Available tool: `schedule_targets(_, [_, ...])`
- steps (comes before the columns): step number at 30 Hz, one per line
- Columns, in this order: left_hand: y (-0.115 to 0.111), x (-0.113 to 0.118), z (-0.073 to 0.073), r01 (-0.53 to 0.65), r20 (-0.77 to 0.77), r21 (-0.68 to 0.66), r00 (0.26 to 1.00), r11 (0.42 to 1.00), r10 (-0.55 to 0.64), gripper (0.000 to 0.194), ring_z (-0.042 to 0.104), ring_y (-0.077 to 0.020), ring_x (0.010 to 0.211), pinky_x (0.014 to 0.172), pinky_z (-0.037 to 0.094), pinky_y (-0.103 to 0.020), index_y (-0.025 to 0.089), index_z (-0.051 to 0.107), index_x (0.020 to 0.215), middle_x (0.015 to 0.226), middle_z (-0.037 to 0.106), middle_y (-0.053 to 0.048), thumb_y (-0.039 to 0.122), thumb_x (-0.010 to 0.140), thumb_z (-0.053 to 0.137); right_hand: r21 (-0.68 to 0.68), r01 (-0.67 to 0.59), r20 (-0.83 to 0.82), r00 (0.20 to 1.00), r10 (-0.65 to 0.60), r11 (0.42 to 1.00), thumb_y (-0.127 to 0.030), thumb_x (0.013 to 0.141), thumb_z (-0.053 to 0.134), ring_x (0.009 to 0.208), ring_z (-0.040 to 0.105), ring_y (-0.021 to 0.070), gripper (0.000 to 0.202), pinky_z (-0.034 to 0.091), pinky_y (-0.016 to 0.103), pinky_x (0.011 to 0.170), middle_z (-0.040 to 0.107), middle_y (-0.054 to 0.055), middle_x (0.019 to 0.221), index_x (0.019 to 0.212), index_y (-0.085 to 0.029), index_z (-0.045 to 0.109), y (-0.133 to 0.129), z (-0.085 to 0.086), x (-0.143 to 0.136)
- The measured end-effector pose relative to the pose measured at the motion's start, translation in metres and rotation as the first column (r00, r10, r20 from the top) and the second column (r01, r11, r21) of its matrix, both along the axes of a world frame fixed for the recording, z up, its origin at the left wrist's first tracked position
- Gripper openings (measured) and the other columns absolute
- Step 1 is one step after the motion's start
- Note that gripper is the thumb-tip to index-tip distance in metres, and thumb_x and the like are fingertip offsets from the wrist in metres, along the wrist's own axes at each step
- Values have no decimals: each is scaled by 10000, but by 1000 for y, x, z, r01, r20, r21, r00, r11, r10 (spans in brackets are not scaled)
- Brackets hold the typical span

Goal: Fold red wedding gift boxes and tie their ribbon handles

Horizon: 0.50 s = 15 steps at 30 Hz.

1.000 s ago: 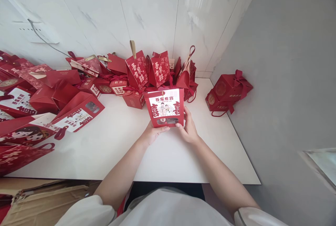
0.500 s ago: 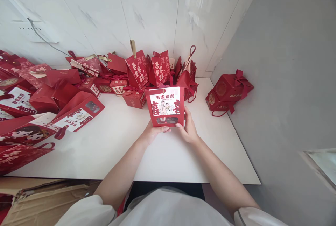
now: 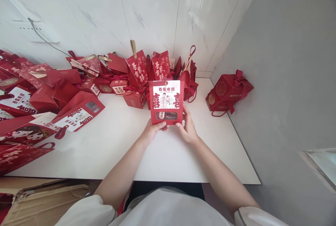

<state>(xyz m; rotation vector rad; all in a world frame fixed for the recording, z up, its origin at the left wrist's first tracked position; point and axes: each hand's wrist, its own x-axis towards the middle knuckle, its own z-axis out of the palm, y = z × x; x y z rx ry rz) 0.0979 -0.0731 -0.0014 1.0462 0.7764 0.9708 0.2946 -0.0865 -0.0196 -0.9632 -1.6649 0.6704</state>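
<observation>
Fingers of left hand (image 3: 150,132) and right hand (image 3: 189,131) pinch the lower corners of the windowed red box (image 3: 167,110), held upright over the white table (image 3: 168,164); low grip could let it tip, hard squeezing might dent it.

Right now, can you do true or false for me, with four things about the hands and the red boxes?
1. The left hand and right hand hold the same gift box. True.
2. The gift box has no window. False: a window is near its bottom.
3. The brown cardboard lies on top of the white table. False: it is below the table's front edge.
4. A red bow is on a box at the right. True.
</observation>
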Motion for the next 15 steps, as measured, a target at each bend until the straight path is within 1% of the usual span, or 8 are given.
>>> schedule_targets(2, [0,0,0,-64,-5,25,998,998,64,407,653,-168,666,623,506,-283,174,642,1057,807,698,-57,385,734,771,-21,-1,16,1000,1,1000,-548,929,506,1130,611,291,747,560,470,891,439,126,1470,1524,-279,144,0,-1,-1])
schedule_targets(4, [-1,1,1,-119,-9,49,993,992,120,538,652,-168,662,617,506,-288,202,576,1199,835,700,-51,380,731,774,-48,-11,40,999,13,999,-542,931,507,1111,624,290,725,568,465,872,504,119,1420,1513,-277,165,1,-2,-2])
schedule_targets(5, [-1,1,1,-137,-10,59,990,989,138,603,651,-168,659,615,506,-290,212,537,1259,845,702,-51,376,730,776,-59,-17,49,999,20,998,-538,933,507,1100,631,288,707,568,463,869,536,115,1390,1504,-275,184,2,-2,-2])
schedule_targets(7, [-2,2,4,-155,-14,72,988,985,156,680,646,-166,646,610,508,-293,214,489,1321,844,701,-51,371,725,778,-69,-24,63,998,28,997,-534,933,512,1077,642,285,677,566,459,866,567,113,1354,1484,-268,221,2,-4,-3])
schedule_targets(9, [-2,2,6,-165,-24,79,986,983,168,702,642,-165,633,607,515,-299,209,476,1333,846,697,-50,371,720,776,-73,-11,79,997,17,997,-527,933,516,1080,639,286,674,555,465,880,561,120,1358,1481,-258,229,2,-4,-2])
schedule_targets(11, [-2,2,9,-189,-33,84,981,978,192,692,642,-168,647,608,529,-312,209,486,1314,891,693,-54,362,706,780,-51,34,89,996,-29,998,-509,941,509,1137,605,295,683,527,483,924,525,136,1390,1494,-245,208,2,-3,0])
schedule_targets(13, [-1,0,11,-206,-37,88,977,974,210,681,643,-177,690,615,539,-321,212,507,1273,950,687,-54,322,668,800,9,114,66,991,-115,993,-486,952,490,1222,543,305,670,473,509,996,457,151,1445,1502,-232,203,2,2,3])
schedule_targets(15, [0,-4,13,-207,-42,90,977,974,211,705,637,-184,729,612,539,-318,219,513,1246,981,681,-46,258,614,822,80,217,-2,976,-217,973,-467,957,480,1264,503,308,638,422,529,1047,392,155,1485,1495,-236,228,2,11,9])
